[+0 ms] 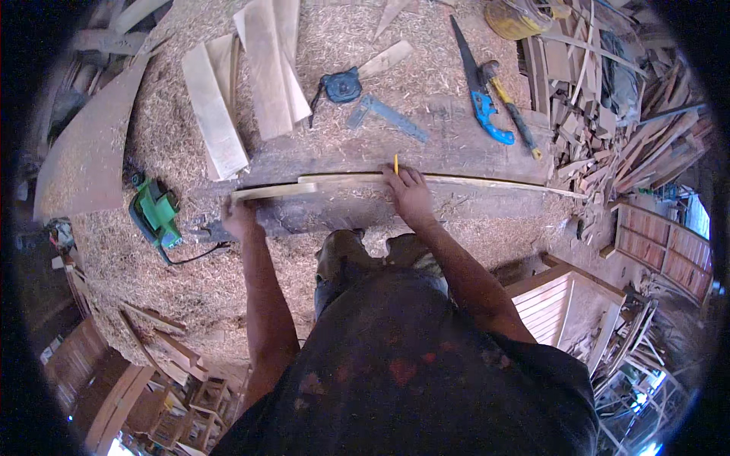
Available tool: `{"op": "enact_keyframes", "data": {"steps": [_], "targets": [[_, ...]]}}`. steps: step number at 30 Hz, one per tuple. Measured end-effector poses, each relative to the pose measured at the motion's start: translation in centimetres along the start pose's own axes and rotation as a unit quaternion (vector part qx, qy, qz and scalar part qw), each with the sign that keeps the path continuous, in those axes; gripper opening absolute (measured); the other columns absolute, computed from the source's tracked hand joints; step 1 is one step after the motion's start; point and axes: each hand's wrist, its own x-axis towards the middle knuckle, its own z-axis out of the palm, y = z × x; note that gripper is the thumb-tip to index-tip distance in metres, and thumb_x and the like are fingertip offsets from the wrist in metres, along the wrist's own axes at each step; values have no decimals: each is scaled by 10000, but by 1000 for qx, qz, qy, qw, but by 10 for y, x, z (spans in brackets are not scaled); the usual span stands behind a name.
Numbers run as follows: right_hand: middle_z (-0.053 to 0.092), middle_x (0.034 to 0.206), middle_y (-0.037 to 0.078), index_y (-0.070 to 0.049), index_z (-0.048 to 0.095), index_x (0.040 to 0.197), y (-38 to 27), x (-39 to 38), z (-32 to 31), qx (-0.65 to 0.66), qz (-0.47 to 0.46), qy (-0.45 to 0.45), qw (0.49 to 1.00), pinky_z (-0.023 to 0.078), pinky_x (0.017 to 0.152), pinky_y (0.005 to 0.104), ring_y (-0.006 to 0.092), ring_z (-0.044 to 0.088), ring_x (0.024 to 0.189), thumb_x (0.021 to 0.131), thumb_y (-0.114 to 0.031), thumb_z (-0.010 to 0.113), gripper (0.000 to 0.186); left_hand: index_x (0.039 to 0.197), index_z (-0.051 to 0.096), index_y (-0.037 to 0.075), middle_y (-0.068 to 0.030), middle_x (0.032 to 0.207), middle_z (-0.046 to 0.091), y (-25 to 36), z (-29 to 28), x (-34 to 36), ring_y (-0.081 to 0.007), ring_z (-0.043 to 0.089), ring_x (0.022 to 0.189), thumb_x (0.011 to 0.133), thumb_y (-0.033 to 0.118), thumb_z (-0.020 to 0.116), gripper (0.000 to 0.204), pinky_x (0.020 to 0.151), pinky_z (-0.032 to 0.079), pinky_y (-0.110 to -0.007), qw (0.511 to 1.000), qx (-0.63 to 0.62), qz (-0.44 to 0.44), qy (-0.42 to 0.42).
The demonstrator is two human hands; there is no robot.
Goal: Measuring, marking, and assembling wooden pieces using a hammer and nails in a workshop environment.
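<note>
No bins or boxes on this counter (456,144); the nearest thing to a container is a yellowish round tub (513,19) off at the far right corner beyond the long strip, and what sits in it is too blurred to tell. Sawdust blankets the counter everywhere.

Down to the long wooden strip (487,182), the landmark here: it lies along the near edge of the counter, thin and slightly bowed. The right hand (409,194) presses flat on top of it near its middle, fingers curled together and pinching a yellow pencil (395,163) whose tip points away from the person, just past the strip. The right forearm runs up from below, elbow bent.

The left hand (237,216) sits at the strip's left end, fingers wrapped down over the counter's edge below a short pale board (270,191) that overlaps the strip; whether it grips the board, I cannot tell.

Beyond the strip: a metal square (388,114), a tape measure (342,86), a blue-handled saw (479,91), a hammer (509,106). Left of the strip, a green power planer (156,213).
</note>
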Motion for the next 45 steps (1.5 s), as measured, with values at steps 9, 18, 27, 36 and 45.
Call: {"op": "enact_keyframes", "data": {"steps": [9, 18, 27, 36, 45], "targets": [[720, 1285, 98, -166, 727, 1375, 88, -39, -45, -102, -29, 52, 993, 430, 1217, 580, 322, 625, 1320, 905, -172, 663, 475, 1340, 698, 17, -171, 1165, 719, -32, 156, -140, -391, 700, 1124, 1008, 199, 734, 380, 958, 567, -535, 751, 353, 450, -330], [701, 1424, 99, -152, 714, 1394, 114, -57, -61, -127, 52, 14, 990, 358, 1282, 617, 349, 577, 1424, 939, -173, 680, 457, 1242, 678, 64, -184, 1281, 679, -54, 279, -184, -445, 665, 1199, 878, 234, 832, 431, 1000, 570, -529, 558, 647, 424, -301], [680, 1468, 100, -157, 681, 1440, 38, -13, -15, 24, 15, 82, 996, 331, 1291, 593, 363, 559, 1439, 961, -226, 753, 489, 1124, 620, 17, -234, 1180, 710, -2, 236, -193, -432, 689, 1125, 834, 86, 818, 357, 1000, 532, -565, 724, 403, 389, -403], [713, 1437, 42, -177, 726, 1366, 40, -4, 5, 124, 27, 96, 987, 398, 1202, 549, 332, 578, 1416, 908, -195, 814, 467, 1384, 648, 33, -236, 1380, 615, -43, 97, -192, -451, 596, 1270, 957, 5, 629, 428, 1095, 493, -558, 452, 463, 518, -559], [710, 1453, 30, -172, 750, 1287, 35, -5, 4, 102, 36, 82, 991, 397, 1191, 541, 314, 581, 1414, 889, -243, 838, 415, 1405, 711, 85, -180, 1556, 565, -62, 95, -194, -456, 532, 1393, 926, 101, 712, 480, 1165, 469, -574, 488, 410, 568, -521]]}}
